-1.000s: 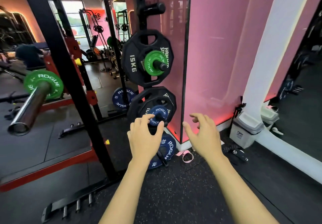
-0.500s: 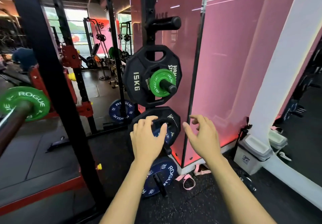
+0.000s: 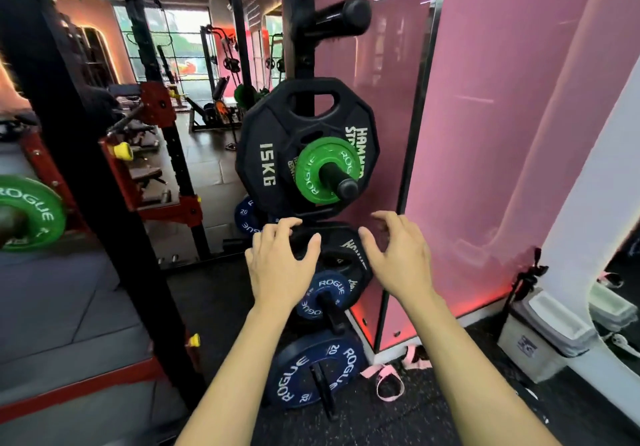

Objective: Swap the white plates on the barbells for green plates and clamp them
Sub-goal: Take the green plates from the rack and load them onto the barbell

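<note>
On the rack post: a small green plate sits on a black peg, in front of the black 15 kg plate.
Your left hand: raised in front of the lower black plate, fingers spread and loosely bent, gripping nothing; whether the fingertips touch that plate's upper edge cannot be told.
Your right hand: just beside the left one, below the green plate, fingers bent and apart, empty.
Below your hands: a small blue plate hangs on the next peg down, in front of the lower black plate.
Floor at the rack's foot: a larger blue plate marked 20 leans upright there, and a pink strap lies just to its right.
Left edge of view: a second green plate sits on a barbell sleeve, well apart from your hands.
Right side: a pink wall panel, with a white bin at its base.
</note>
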